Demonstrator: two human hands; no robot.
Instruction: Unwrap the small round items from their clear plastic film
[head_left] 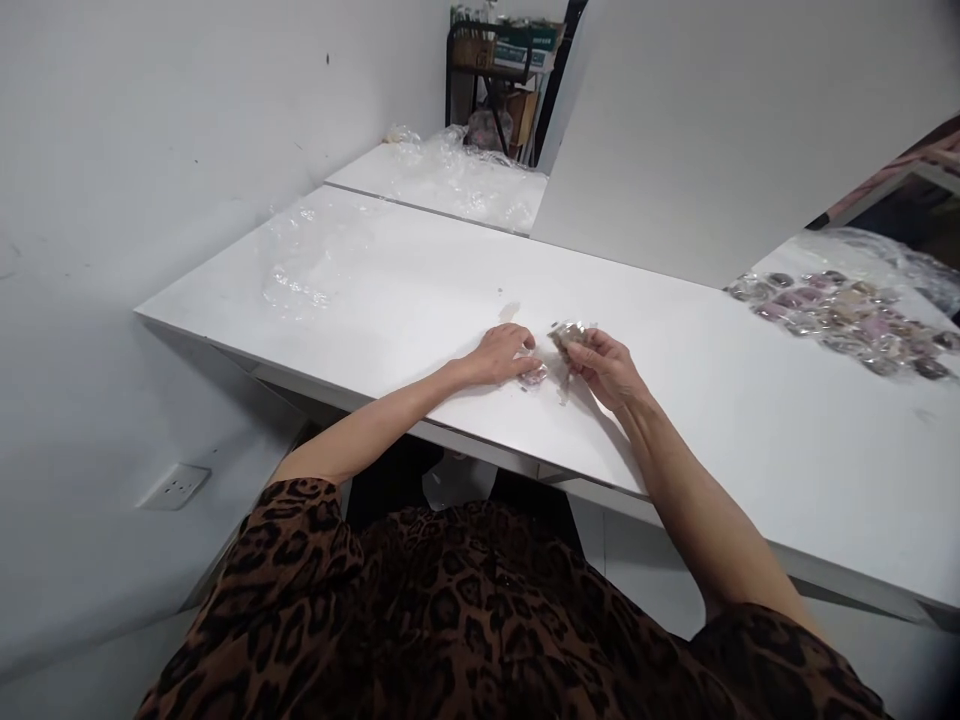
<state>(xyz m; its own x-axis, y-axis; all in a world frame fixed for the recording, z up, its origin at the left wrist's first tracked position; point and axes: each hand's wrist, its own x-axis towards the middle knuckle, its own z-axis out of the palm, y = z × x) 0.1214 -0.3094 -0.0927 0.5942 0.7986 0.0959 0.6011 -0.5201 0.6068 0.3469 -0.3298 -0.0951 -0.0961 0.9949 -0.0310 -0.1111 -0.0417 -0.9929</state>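
Observation:
My left hand point(501, 356) rests low on the white tabletop, its fingers curled over a small pinkish packet point(534, 374) in clear plastic. Just to the right, my right hand point(606, 368) pinches a brownish packet point(568, 334) in shiny clear wrap, held slightly above the table. A gap of a few centimetres separates the two hands. What lies inside either packet is too small to make out. A faint brownish piece point(510, 311) lies flat on the table beyond my left hand.
Many wrapped packets point(847, 315) in brown, grey and pink lie at the right. Crumpled clear film point(300, 285) is at the left, more plastic point(465, 175) at the back. A large white panel point(675, 130) stands along the far edge. A black shelf point(491, 70) holds boxes.

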